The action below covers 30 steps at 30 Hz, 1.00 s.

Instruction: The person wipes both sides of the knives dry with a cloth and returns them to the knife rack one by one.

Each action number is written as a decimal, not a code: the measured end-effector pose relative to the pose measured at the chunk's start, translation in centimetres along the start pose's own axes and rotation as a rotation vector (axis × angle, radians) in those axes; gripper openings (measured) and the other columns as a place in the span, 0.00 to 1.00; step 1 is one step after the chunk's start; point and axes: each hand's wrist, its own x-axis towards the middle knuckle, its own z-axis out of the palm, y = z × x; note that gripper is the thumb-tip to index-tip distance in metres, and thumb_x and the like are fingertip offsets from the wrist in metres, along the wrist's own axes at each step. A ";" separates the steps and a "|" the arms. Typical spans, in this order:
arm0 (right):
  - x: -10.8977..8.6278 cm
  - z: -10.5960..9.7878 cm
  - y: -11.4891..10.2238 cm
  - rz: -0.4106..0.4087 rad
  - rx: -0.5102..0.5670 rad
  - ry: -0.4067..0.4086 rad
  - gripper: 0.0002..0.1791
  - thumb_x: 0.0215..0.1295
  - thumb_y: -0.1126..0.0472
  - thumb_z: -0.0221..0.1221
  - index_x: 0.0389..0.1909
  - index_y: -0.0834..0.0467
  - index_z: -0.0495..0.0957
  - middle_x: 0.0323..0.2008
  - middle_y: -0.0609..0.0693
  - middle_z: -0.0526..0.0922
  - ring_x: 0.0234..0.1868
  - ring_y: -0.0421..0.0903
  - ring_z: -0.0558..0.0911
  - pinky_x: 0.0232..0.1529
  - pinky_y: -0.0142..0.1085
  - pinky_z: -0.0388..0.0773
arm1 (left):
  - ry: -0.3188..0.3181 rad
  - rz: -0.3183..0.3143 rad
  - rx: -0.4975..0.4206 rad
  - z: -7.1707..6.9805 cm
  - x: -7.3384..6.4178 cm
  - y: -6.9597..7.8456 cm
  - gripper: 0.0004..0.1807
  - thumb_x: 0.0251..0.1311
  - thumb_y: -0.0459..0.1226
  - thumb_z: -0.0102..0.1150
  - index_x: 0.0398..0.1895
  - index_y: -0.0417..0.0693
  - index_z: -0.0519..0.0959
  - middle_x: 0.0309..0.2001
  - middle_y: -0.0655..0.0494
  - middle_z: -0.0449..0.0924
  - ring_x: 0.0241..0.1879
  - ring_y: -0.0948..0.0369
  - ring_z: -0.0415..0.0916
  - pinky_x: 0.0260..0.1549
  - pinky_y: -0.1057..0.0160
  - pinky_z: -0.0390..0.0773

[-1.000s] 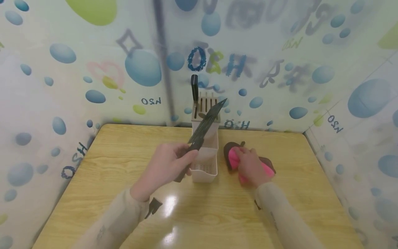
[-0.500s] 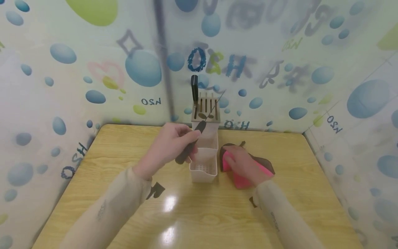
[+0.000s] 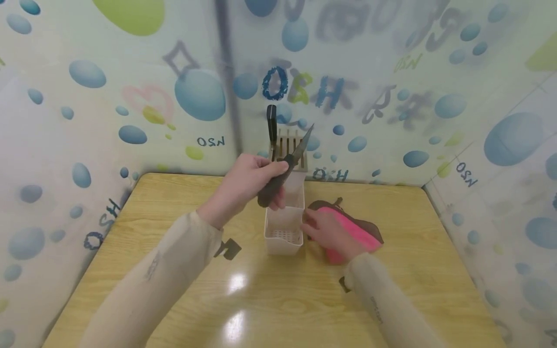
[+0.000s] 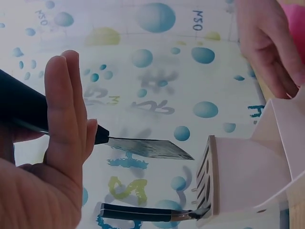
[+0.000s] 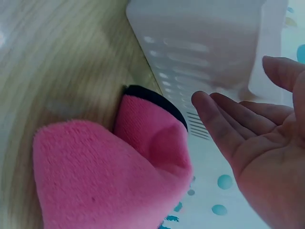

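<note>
My left hand grips the black handle of a kitchen knife. Its blade points up and to the right, over the slotted top of the white knife rack. In the left wrist view the blade lies level with the slots, its tip short of them. A second knife stands in the leftmost slot, black handle up. Beside the rack's lower bin is my right hand, fingertips right at the bin's wall. The right wrist view shows that hand with loosely extended fingers and nothing held.
A pink cloth with a dark brown edge lies crumpled on the wooden table, partly under my right hand in the head view. The rack's back end stands close to the patterned wall behind the table.
My left hand has carried the knife up and forward toward the rack's slots, turning its blade. My right hand has let go of the pink cloth and moved left to the rack.
</note>
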 end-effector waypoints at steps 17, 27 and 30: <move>0.0 0.4 -0.7 0.095 0.030 -0.072 0.18 0.75 0.57 0.61 0.60 0.61 0.77 0.30 0.47 0.80 0.31 0.44 0.77 0.41 0.42 0.79 | 0.019 -0.042 -0.206 0.7 1.8 1.9 0.20 0.76 0.42 0.54 0.46 0.28 0.77 0.21 0.45 0.83 0.20 0.57 0.84 0.27 0.57 0.87; 0.1 0.5 -0.8 0.082 0.025 -0.055 0.12 0.75 0.58 0.61 0.52 0.61 0.78 0.28 0.47 0.79 0.29 0.43 0.77 0.37 0.40 0.78 | 0.040 -0.118 -0.388 1.9 4.6 3.3 0.17 0.75 0.40 0.57 0.55 0.34 0.76 0.24 0.44 0.83 0.22 0.55 0.84 0.31 0.58 0.87; 0.1 0.5 -0.8 0.088 0.032 -0.056 0.14 0.75 0.57 0.61 0.54 0.61 0.78 0.25 0.46 0.77 0.26 0.43 0.76 0.34 0.38 0.77 | 0.045 -0.133 -0.378 2.3 5.3 3.4 0.15 0.74 0.40 0.59 0.51 0.36 0.78 0.23 0.45 0.84 0.22 0.55 0.85 0.32 0.58 0.87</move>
